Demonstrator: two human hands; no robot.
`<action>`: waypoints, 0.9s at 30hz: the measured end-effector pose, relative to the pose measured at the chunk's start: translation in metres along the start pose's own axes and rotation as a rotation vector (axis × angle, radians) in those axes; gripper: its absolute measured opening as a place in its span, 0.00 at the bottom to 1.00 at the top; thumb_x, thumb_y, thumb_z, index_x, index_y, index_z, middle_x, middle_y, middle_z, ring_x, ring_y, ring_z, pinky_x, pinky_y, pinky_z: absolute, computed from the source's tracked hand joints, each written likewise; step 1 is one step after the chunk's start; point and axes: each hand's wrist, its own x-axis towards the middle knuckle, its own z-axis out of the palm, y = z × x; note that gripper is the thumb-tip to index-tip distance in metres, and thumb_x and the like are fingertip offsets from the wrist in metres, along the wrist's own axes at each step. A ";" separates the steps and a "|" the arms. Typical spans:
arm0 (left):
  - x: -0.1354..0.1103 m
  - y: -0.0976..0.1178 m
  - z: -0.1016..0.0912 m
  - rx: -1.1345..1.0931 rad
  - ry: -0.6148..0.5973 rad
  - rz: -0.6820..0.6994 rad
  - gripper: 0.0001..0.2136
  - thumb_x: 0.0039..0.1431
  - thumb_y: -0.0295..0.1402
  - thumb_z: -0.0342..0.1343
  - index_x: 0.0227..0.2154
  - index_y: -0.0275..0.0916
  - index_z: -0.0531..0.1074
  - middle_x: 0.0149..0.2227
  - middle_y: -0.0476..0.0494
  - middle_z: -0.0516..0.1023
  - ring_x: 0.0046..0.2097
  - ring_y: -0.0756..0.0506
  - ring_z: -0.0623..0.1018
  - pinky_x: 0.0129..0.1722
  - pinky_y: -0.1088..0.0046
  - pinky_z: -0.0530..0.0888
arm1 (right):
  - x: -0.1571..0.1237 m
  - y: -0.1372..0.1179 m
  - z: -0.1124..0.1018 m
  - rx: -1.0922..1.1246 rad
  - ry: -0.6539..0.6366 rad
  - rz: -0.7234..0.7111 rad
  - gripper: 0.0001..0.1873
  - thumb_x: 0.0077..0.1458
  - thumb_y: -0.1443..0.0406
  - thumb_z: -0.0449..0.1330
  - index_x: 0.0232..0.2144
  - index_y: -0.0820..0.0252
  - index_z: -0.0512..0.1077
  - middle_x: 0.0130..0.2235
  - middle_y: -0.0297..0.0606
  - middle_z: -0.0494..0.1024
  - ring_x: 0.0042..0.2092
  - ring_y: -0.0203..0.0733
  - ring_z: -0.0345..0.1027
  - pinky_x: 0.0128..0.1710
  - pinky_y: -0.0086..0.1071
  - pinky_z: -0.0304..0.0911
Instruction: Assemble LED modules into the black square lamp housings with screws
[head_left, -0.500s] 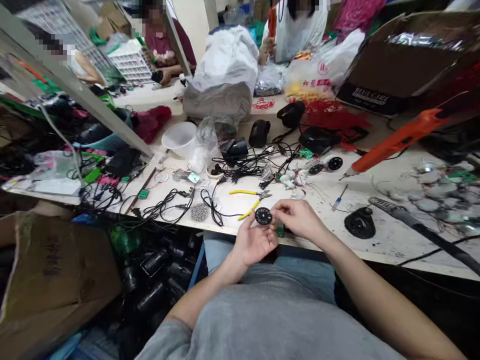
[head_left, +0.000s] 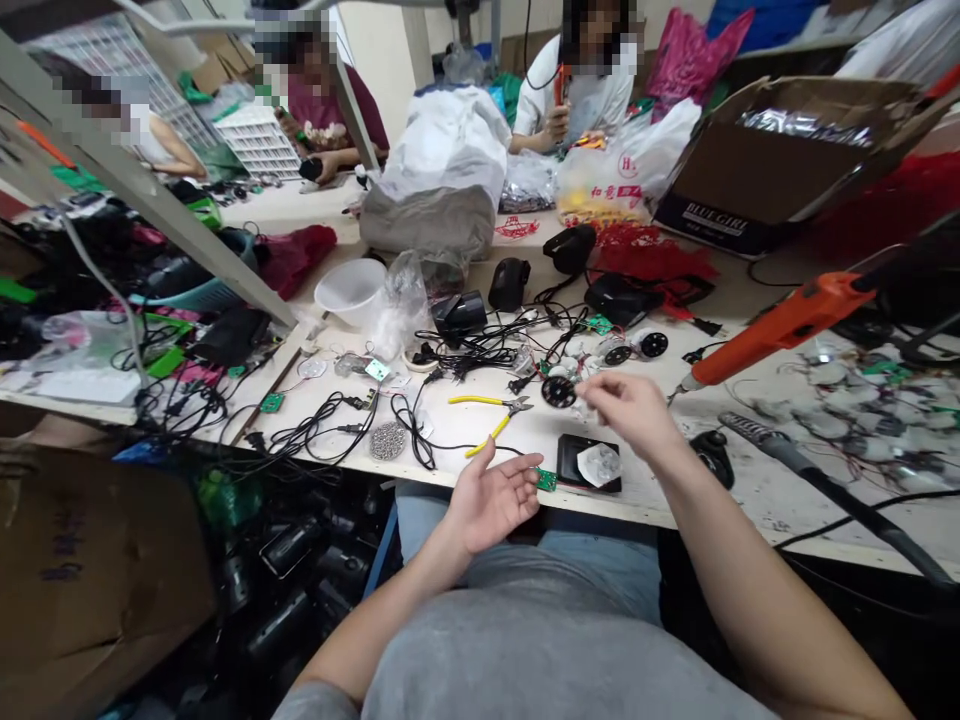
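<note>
My left hand [head_left: 491,500] hangs open and palm up at the table's front edge, holding nothing, close to a small green circuit board [head_left: 546,480]. My right hand [head_left: 626,410] is above the table with its fingers pinched together, and nothing shows between them. Just beyond those fingertips, a black perforated disc [head_left: 559,392] sits among white pieces and wires. Below my right hand lies a black flat case [head_left: 589,463] with a clear faceted piece on it. Yellow-handled side cutters [head_left: 491,415] lie left of the disc.
An orange-handled soldering iron [head_left: 780,330] lies to the right, and a black-corded tool [head_left: 817,480] lies near the front right. Black cables [head_left: 480,345], a metal scouring ball [head_left: 388,440] and a white bowl [head_left: 351,290] are on the table. Co-workers sit beyond the bags.
Both hands held the black disc before; it now lies on the table. My hands have moved apart, and the black case with the clear piece has come into view near the front edge.
</note>
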 end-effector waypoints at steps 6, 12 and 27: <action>-0.011 0.014 -0.009 0.097 0.101 0.195 0.10 0.61 0.35 0.62 0.33 0.29 0.77 0.28 0.43 0.76 0.29 0.51 0.76 0.32 0.76 0.76 | 0.037 0.018 -0.031 0.101 0.231 0.103 0.15 0.38 0.53 0.61 0.23 0.59 0.71 0.16 0.28 0.62 0.18 0.32 0.53 0.16 0.29 0.45; -0.028 0.033 -0.014 0.206 0.222 0.590 0.09 0.48 0.31 0.69 0.29 0.32 0.75 0.27 0.47 0.74 0.28 0.52 0.74 0.28 0.78 0.74 | 0.026 0.013 -0.003 0.013 -0.006 0.121 0.12 0.40 0.56 0.60 0.20 0.60 0.71 0.17 0.30 0.64 0.19 0.31 0.53 0.18 0.28 0.48; -0.075 0.052 -0.047 0.353 0.496 1.087 0.13 0.41 0.35 0.72 0.25 0.36 0.73 0.24 0.51 0.72 0.26 0.54 0.71 0.28 0.79 0.71 | 0.053 0.000 0.076 -0.417 -0.496 0.221 0.12 0.50 0.68 0.61 0.16 0.61 0.70 0.14 0.30 0.67 0.16 0.31 0.57 0.18 0.27 0.50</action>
